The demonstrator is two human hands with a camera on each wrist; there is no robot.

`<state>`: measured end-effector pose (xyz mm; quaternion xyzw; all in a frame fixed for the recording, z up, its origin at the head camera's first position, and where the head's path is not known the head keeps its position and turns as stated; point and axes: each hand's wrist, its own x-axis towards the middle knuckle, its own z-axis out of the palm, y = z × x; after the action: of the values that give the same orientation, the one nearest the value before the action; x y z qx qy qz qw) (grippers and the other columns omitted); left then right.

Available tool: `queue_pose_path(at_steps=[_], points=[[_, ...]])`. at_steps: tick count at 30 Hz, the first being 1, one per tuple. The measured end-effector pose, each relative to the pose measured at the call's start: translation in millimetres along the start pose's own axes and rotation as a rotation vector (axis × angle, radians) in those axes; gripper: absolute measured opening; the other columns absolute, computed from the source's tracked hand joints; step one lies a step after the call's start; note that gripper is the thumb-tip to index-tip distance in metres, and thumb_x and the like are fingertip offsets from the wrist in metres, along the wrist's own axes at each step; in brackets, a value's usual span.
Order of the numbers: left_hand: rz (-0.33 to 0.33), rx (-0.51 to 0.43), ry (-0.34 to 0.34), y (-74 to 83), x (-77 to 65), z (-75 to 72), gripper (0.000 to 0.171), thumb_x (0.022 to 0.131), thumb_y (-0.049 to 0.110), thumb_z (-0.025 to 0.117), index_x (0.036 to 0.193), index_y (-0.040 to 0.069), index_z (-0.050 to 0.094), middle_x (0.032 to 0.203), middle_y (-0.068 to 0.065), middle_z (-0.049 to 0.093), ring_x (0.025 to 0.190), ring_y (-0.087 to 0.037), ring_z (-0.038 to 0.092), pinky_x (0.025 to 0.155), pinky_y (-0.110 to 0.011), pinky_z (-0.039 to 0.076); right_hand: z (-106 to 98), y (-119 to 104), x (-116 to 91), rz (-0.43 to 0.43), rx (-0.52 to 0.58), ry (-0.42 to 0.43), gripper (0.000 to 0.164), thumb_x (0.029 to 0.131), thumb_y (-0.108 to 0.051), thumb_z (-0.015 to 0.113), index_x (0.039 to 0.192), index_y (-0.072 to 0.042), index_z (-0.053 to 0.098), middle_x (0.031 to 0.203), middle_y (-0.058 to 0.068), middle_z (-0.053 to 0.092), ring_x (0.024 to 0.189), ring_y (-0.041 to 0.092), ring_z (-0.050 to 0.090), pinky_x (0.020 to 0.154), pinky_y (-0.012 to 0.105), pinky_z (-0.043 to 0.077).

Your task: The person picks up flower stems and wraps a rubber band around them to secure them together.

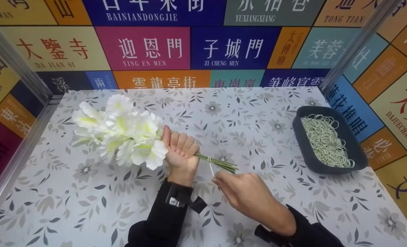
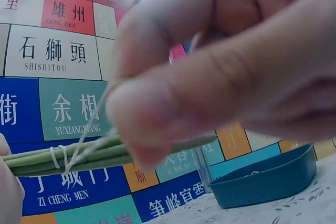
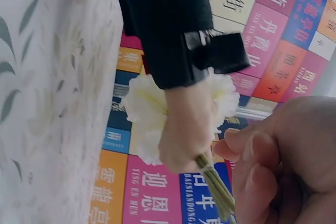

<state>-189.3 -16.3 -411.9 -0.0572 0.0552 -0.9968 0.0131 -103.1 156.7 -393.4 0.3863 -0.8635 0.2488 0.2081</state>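
Observation:
In the head view, my left hand (image 1: 182,151) grips a bunch of white artificial flowers (image 1: 121,132) by the stems, just below the blooms. The blooms point left, and the green stems (image 1: 225,165) stick out to the right of the fist. A pale rubber band (image 1: 212,168) is looped round these stems. My right hand (image 1: 255,195) pinches its free end between thumb and fingertips and holds it stretched toward me. From the left wrist, the taut band (image 2: 86,142) shows wound on the stems (image 2: 31,163), with the right hand (image 2: 210,72) close in front.
At the right of the table stands a dark tray (image 1: 342,170) holding many pale green rubber bands (image 1: 327,144). The table has a leaf-and-flower patterned cover (image 1: 86,209). Coloured panels with lettering (image 1: 141,48) rise behind and at both sides, with metal posts at the corners.

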Motion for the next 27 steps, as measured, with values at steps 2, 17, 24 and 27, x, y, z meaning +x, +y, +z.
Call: queue_pose_path(at_steps=[2,17,24,27], points=[[-0.018,0.031,-0.026,-1.7,-0.7,0.3,0.06,0.112,0.04,0.023,0.056,0.02,0.019,0.047,0.009,0.015,0.042,-0.004,0.007,0.037,-0.016,0.008,-5,4,2,-0.017,-0.011,0.026,0.003,0.097,-0.018,0.069,0.097,-0.015,0.068,0.061,-0.013,0.056,0.046,-0.003,0.039,0.04,0.009,0.029],[-0.129,0.225,0.041,-13.4,-5.5,2.2,0.061,0.112,0.035,0.027,0.053,0.02,0.028,0.044,0.011,0.024,0.043,-0.004,0.01,0.035,-0.015,0.013,-21,55,12,-0.026,-0.149,0.121,0.005,0.095,-0.017,0.072,0.099,-0.016,0.074,0.074,-0.005,0.072,0.047,0.005,0.054,0.043,0.02,0.044],[-0.188,0.254,0.014,-16.2,-9.8,8.0,0.059,0.111,0.034,0.027,0.054,0.021,0.024,0.044,0.011,0.025,0.041,-0.004,0.012,0.035,-0.015,0.013,-23,65,13,-0.035,-0.135,0.079,0.008,0.091,-0.016,0.077,0.098,-0.016,0.074,0.081,-0.004,0.074,0.057,0.009,0.064,0.051,0.024,0.052],[-0.198,0.235,0.012,-15.5,-10.5,9.0,0.059,0.111,0.034,0.028,0.054,0.021,0.025,0.044,0.011,0.024,0.041,-0.004,0.012,0.035,-0.015,0.013,-24,66,13,-0.039,-0.116,0.076,0.01,0.09,-0.015,0.078,0.098,-0.016,0.074,0.082,-0.004,0.074,0.06,0.008,0.066,0.053,0.024,0.054]])
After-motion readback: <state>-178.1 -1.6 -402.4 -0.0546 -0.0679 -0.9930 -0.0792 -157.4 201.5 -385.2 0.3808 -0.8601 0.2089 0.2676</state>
